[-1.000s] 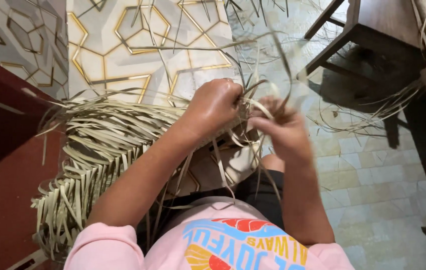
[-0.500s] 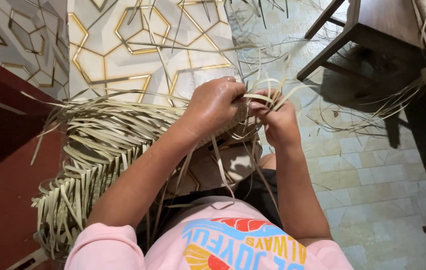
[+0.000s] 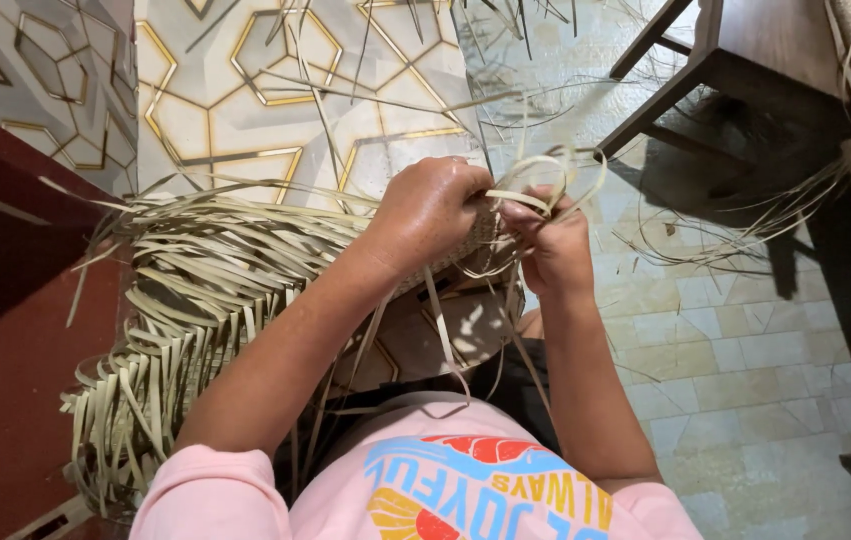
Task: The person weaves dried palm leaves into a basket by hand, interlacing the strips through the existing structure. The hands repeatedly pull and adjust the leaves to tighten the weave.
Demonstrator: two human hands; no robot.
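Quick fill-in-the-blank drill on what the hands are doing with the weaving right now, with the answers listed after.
1. Both hands grip pale, flat ____ at the edge of the woven mat.
2. The left hand and right hand meet above the person's ____.
3. The sleeves are ____ in colour.
4. A dark wooden ____ stands on the tiled floor at upper right.

Answers: strips; lap; pink; chair

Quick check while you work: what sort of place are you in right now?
Probably a room in a home, used for hand weaving. The floor is pale tile, a dark wooden chair stands nearby, and both hands, left and right, work a palm-strip mat.
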